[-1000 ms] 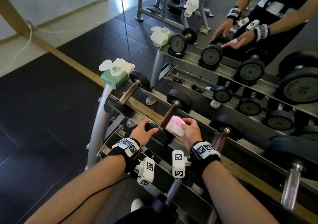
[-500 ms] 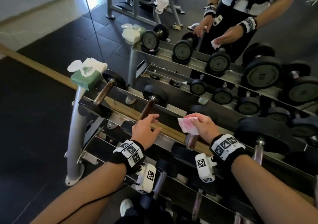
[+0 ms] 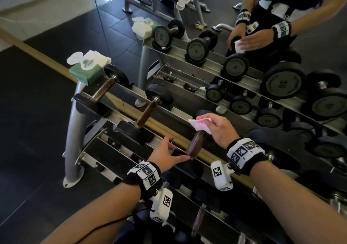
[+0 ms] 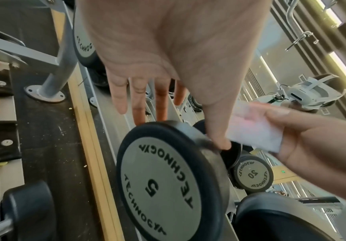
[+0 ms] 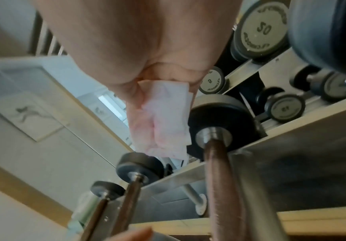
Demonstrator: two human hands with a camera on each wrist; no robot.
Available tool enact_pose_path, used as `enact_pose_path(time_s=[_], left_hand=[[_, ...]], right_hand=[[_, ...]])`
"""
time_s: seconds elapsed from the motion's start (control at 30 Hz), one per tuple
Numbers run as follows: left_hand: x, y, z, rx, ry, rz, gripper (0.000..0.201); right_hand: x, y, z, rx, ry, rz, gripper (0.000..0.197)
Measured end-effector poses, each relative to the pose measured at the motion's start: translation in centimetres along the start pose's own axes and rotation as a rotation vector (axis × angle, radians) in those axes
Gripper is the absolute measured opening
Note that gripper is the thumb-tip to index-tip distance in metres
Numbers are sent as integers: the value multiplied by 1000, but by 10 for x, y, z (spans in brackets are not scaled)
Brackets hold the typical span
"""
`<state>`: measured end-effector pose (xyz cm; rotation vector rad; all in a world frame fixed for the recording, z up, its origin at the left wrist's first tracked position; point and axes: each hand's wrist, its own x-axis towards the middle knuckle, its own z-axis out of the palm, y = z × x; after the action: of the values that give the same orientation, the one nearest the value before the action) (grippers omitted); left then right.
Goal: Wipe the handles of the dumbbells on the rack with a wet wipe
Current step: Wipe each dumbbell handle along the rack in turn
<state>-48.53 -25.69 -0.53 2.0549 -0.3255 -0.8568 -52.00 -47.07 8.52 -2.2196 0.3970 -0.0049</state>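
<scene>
Several dumbbells lie across the steel rack [image 3: 75, 131]. My right hand [image 3: 208, 123] pinches a folded white-pink wet wipe [image 3: 200, 125] at the far upper end of the third dumbbell's brown handle [image 3: 197, 142]. In the right wrist view the wet wipe [image 5: 163, 117] hangs just left of that handle [image 5: 219, 179], by its far head. My left hand [image 3: 178, 150] is flat with straight fingers. Its thumb [image 4: 219, 140] touches the rim of the near head marked 5 [image 4: 163, 187], and the wet wipe [image 4: 254, 135] shows beside it.
A green wet-wipe pack [image 3: 86, 73] sits on the rack's left end beside the first dumbbell [image 3: 103, 89]; the second dumbbell [image 3: 148, 112] lies between. A wall mirror behind repeats the rack and my arms. Heavier dumbbells [image 3: 272, 150] fill the right; lower tiers hold more.
Both hands have moved right from the second dumbbell to the third. The wipe left the second handle and now sits at the third handle's top; the left hand now touches its near head.
</scene>
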Motion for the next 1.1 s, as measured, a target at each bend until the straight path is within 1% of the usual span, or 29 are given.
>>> enact_pose_path(time_s=[0.1, 0.17, 0.2, 0.23, 0.27, 0.33, 0.4, 0.47, 0.53, 0.6, 0.67, 0.73, 0.77, 0.9, 0.97, 1.03, 1.07, 1.1], left_hand=[[-1, -4, 5, -20, 14, -20, 104], [-1, -6, 7, -33, 28, -38, 102], [-1, -7, 8, -36, 33, -47, 99], [-1, -7, 8, -38, 35, -58, 96], [-2, -6, 9, -41, 37, -72, 94], [-2, -6, 10, -48, 42, -104, 92], [0, -5, 10, -49, 46, -130, 91], [2, -5, 10, -50, 43, -151, 90], [4, -6, 10, -60, 30, -167, 90], [6, -8, 10, -78, 20, -181, 92], [8, -11, 11, -104, 21, -202, 97], [8, -14, 14, -140, 37, -225, 99], [8, -15, 15, -149, 48, -232, 100], [9, -18, 17, -165, 54, -246, 99], [8, -19, 17, -172, 38, -244, 98], [8, -19, 15, -181, 26, -235, 95], [8, -19, 15, -183, 20, -231, 94], [8, -18, 14, -187, 17, -228, 93]], right_hand=[[0, -3, -1, -9, -14, -112, 25], [-2, 5, 4, -127, -115, -167, 28], [-4, 11, 9, -224, -192, -158, 30], [-7, 18, 13, -325, -273, -119, 30], [-9, 25, 17, -401, -323, -74, 29], [-14, 34, 22, -403, -359, -12, 27], [-15, 35, 26, -456, -400, -97, 29], [-12, 33, 28, -510, -476, -130, 34], [-7, 30, 28, -600, -554, -136, 38], [-3, 25, 27, -666, -631, -106, 39], [0, 19, 24, -748, -749, -75, 40], [2, 10, 21, -905, -902, -108, 43], [3, 6, 19, -965, -941, -136, 45], [6, 4, 17, -1087, -990, -243, 49], [8, 11, 17, -1107, -966, -260, 52], [10, 17, 13, -1040, -859, -236, 46], [12, 20, 11, -1032, -789, -247, 43], [15, 23, 9, -1066, -751, -275, 43]])
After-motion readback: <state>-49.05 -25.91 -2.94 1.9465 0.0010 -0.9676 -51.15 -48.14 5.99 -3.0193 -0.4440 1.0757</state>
